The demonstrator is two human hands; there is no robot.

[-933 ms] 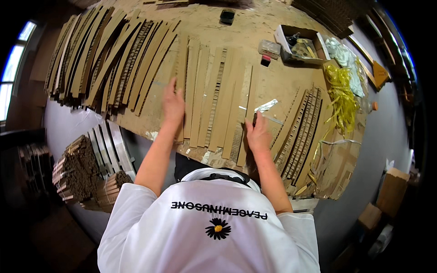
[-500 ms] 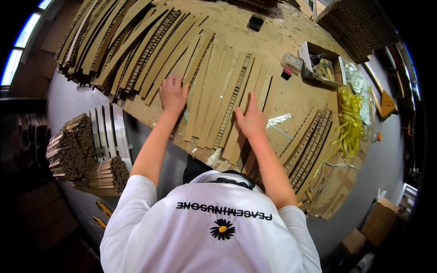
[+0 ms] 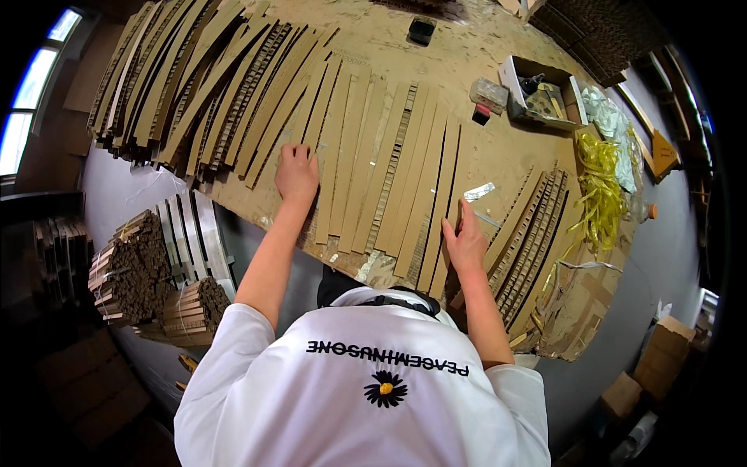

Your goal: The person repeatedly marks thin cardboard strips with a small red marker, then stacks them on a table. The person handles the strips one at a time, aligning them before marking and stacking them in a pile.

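Observation:
A row of long tan cardboard strips (image 3: 354, 163) lies side by side on the worktable. One honeycomb strip (image 3: 394, 159) among them shows its open-celled edge. At the row's left, my left hand (image 3: 297, 174) curls its fingers round the near end of a cardboard strip (image 3: 317, 113); its fingertips are partly hidden. My right hand (image 3: 468, 241) lies along the outer edge of the rightmost strip (image 3: 454, 187), fingers stretched out and thumb apart, with nothing gripped. Left of the row is a thick pile of similar strips (image 3: 194, 86).
More honeycomb strips (image 3: 537, 233) lie right of my right hand, near yellow ribbon (image 3: 599, 187). Farther back stand an open white box (image 3: 577, 105) with tools, a clear container (image 3: 489, 95) and a black container (image 3: 421, 31). Bundled strips (image 3: 136, 265) stand below the table's left edge.
My right hand has moved right and nearer to me, from on top of the strips to the row's right edge. The right-hand strips sit closer together. My left hand has barely shifted.

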